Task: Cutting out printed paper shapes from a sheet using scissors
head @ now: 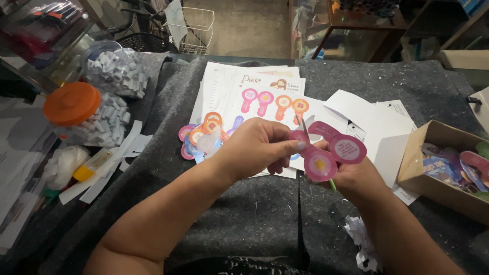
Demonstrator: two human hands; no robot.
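My left hand [257, 147] pinches a pink paper cut-out [331, 153] made of round shapes, one with a yellow star. Behind the cut-out, my right hand [356, 175] grips scissors [305, 127]; their blades stick up between the pink shapes and a green handle shows below. Both hands hover over a dark grey felt table cover [265, 214]. Just behind my hands lies a printed sheet [265, 97] with pink and orange key-like shapes.
A pile of cut round shapes [201, 135] lies left of my hands. Two clear jars of rolled paper slips stand at far left, one with an orange lid [71, 104]. A cardboard box [448, 168] of coloured cut-outs sits right. Paper scraps [361, 244] lie near me.
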